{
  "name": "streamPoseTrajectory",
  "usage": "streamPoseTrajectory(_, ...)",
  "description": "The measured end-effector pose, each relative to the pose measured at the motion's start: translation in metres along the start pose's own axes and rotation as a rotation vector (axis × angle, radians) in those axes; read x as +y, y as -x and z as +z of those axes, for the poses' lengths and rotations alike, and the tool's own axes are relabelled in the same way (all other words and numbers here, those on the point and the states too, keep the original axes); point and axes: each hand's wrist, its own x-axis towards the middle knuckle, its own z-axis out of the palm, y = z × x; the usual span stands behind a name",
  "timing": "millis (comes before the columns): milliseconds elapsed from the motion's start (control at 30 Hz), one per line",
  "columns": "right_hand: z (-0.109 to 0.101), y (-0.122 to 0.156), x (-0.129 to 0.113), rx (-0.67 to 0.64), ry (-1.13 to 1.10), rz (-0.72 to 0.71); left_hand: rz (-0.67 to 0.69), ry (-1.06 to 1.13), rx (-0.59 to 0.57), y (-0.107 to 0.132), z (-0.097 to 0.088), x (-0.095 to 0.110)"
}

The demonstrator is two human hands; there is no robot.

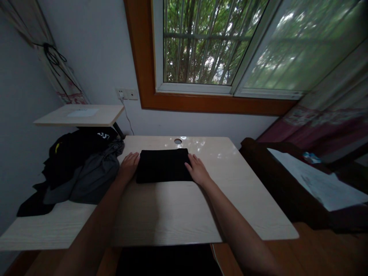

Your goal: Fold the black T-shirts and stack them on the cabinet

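Note:
A black folded cloth (165,165), a neat flat rectangle, lies on the pale wooden desk (184,214). It looks like a folded garment, though its kind does not show. At its left edge rests my left hand (130,165), flat with the fingers stretched forward. My right hand (197,168) lies at the opposite edge, fingers extended and the fingertips on or against the cloth. Neither hand grips anything. Left of my left forearm, a loose pile of black and grey clothes (86,168) is heaped on the desk.
Above the clothes pile stands a raised shelf (80,115) with a paper on it. A cable hole (178,141) opens near the desk's back edge. Behind are a wall socket (126,94) with a cord and a barred window. A dark brown surface (276,184) with a sheet stands right.

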Motion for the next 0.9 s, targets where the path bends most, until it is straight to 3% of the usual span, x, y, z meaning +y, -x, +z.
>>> streamPoseTrajectory(133,-0.005,0.011,0.005,0.158,-0.103,-0.004,-0.158,0.058,0.101,0.011,-0.009,0.01)
streamPoseTrajectory(267,-0.01,0.013,0.002,0.259,-0.163,0.035,-0.23,0.164,0.049,0.021,-0.016,0.026)
streamPoseTrajectory(533,-0.015,0.019,-0.009,0.192,-0.18,0.106,-0.257,0.083,-0.11,0.031,-0.022,0.05)
streamPoseTrajectory(900,-0.011,0.032,-0.003,0.178,-0.584,0.189,-0.257,0.487,-0.19,0.034,-0.028,0.044)
